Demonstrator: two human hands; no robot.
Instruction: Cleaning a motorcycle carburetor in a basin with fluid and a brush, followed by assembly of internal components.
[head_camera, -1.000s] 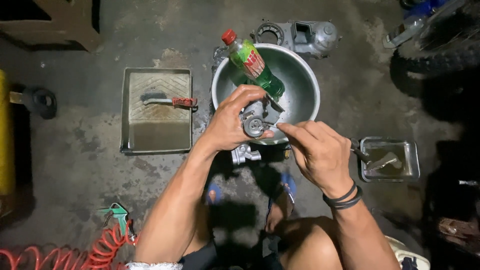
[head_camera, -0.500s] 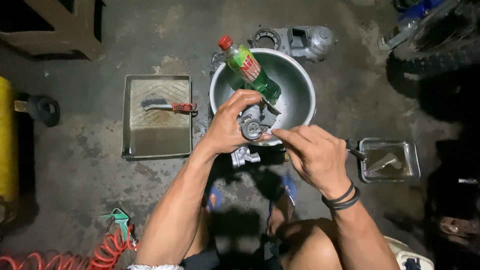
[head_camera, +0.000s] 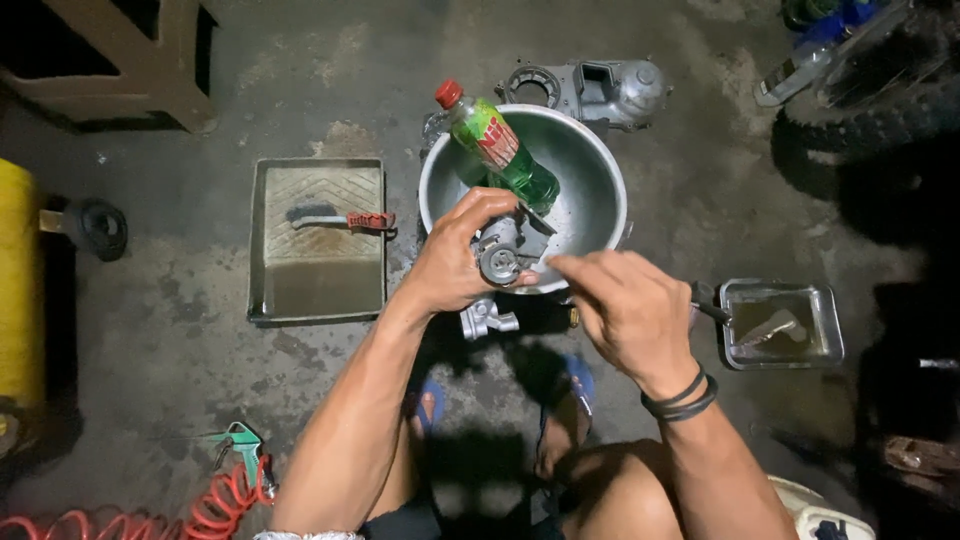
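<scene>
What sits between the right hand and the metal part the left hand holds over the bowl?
Nothing visible. The right hand reaches from the right, fingertips just beside the small metal part in the left hand, above the metal bowl.

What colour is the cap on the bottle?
Red; the bottle below its cap is green, seen in the head view.

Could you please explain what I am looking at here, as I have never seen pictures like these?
The view comes from a camera on a person's head, looking down at their own two bare hands while they crouch over a concrete floor. The left hand grips a small grey metal engine part above a metal bowl. A green bottle leans in the bowl. The right hand pinches its fingers beside the part; what they hold is too small to tell. Left lies a tray with a brush; right, a smaller tray.
</scene>
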